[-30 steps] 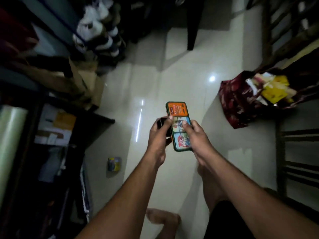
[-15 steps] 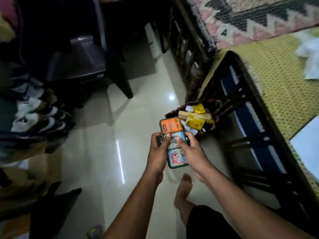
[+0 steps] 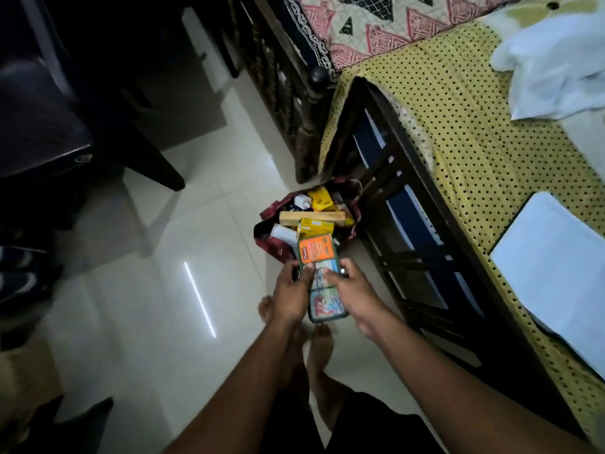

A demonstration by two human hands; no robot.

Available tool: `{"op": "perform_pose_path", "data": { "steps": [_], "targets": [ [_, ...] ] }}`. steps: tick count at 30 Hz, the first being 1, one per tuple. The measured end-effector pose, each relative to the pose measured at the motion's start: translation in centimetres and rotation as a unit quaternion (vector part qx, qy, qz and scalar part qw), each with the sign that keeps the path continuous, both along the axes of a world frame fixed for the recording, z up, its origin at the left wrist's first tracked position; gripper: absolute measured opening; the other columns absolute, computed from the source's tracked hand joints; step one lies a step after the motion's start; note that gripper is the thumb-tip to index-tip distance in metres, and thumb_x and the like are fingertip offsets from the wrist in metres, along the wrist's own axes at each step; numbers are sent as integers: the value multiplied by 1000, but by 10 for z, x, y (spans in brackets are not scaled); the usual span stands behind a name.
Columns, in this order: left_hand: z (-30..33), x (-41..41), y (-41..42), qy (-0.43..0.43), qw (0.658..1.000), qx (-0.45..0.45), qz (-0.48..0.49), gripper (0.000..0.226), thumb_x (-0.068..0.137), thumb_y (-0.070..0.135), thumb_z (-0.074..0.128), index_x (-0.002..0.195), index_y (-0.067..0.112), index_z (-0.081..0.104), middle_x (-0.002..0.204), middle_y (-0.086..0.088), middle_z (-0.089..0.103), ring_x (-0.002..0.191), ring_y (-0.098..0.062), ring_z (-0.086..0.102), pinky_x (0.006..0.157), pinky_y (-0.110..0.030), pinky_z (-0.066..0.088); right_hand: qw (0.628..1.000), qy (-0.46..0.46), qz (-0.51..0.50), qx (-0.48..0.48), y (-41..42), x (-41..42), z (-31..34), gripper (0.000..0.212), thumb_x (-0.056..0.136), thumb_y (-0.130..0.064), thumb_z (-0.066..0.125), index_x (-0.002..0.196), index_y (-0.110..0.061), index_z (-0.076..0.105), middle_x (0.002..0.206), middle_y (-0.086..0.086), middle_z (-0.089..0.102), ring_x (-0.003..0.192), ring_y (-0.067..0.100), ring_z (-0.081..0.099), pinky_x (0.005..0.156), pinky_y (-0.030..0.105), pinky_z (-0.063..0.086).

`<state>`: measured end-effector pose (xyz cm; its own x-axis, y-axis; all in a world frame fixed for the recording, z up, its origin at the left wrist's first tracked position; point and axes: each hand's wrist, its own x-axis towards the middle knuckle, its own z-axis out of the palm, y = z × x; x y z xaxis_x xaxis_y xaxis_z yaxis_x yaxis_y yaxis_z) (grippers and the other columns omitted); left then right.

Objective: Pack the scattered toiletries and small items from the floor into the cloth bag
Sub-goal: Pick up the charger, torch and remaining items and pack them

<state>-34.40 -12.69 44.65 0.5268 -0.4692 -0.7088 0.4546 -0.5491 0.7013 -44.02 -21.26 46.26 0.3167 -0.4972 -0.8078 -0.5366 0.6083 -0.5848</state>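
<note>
A dark red cloth bag (image 3: 275,247) stands open on the floor beside the bed frame, holding yellow boxes (image 3: 316,226), a long tan box (image 3: 311,217) and white items. Just in front of it, above the floor, I hold a flat green-edged tin (image 3: 319,253) with an orange label and cartoon pictures. My left hand (image 3: 289,294) grips its left edge, together with a small dark object. My right hand (image 3: 348,290) grips its right edge, thumb on top. The tin's far end overlaps the bag's near rim.
A dark wooden bed frame (image 3: 402,204) with a yellow dotted cover (image 3: 474,132) runs along the right. A dark chair (image 3: 49,126) stands at the left, its leg (image 3: 163,172) on the tiles. My bare feet (image 3: 319,348) stand below the hands. Pale glossy tiles (image 3: 147,306) lie to the left.
The view has swung right and I have stepped closer to the bag. Both hands carried the tin forward until its far end reaches the bag's rim.
</note>
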Motion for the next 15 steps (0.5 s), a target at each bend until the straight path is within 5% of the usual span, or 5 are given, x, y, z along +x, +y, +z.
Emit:
{"op": "perform_pose_path", "data": {
  "steps": [2, 6, 11, 15],
  "targets": [
    [-15, -3, -3, 4, 1000, 24, -13, 33, 82, 55, 65, 97, 26, 68, 98, -2, 77, 96, -25, 74, 90, -52, 58, 999, 24, -19, 19, 0, -2, -12, 7, 100, -22, 60, 107, -20, 59, 100, 5, 75, 81, 20, 75, 62, 32, 59],
    [-27, 16, -19, -10, 998, 55, -41, 14, 96, 31, 69, 100, 17, 70, 88, 4, 74, 84, -14, 70, 67, -15, 52, 998, 52, -29, 27, -15, 9, -37, 3, 99, -17, 61, 101, -16, 59, 99, 11, 74, 77, 22, 75, 67, 36, 60],
    [-51, 65, -54, 34, 996, 81, -4, 24, 88, 32, 80, 100, 14, 70, 100, -7, 77, 89, -26, 76, 73, -44, 64, 997, 70, 0, 27, -62, 48, -73, 3, 94, -27, 69, 96, -26, 67, 94, 3, 77, 81, 23, 77, 74, 41, 62],
    [-88, 96, -84, 26, 994, 100, 38, 13, 91, 20, 77, 99, 12, 71, 100, -10, 74, 85, -28, 75, 61, -42, 64, 994, 100, -50, 15, -108, 61, -121, 9, 92, -32, 69, 91, -23, 69, 93, 4, 77, 77, 21, 75, 71, 41, 63]
  ]
}}
